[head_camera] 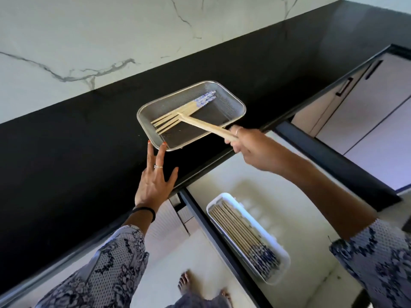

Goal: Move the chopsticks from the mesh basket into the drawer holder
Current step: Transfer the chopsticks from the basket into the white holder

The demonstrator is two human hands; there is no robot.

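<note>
A rectangular metal mesh basket [231,101] rests on the black countertop near its front edge. Several wooden chopsticks with blue patterned ends [175,117] lie inside it. My right hand [251,147] is shut on a pair of chopsticks [204,126] whose far ends reach into the basket and touch the others. My left hand [155,181] is flat and spread on the counter, fingertips touching the basket's near left corner. Below, in the open drawer, a white holder [282,252] contains several chopsticks [242,232] lying side by side.
The black countertop [77,152] runs diagonally, backed by a white marble wall [89,41]. The open drawer [311,218] has a dark frame beneath the counter edge. Cabinet fronts with black handles [344,86] are at the right. My bare feet [184,283] show below.
</note>
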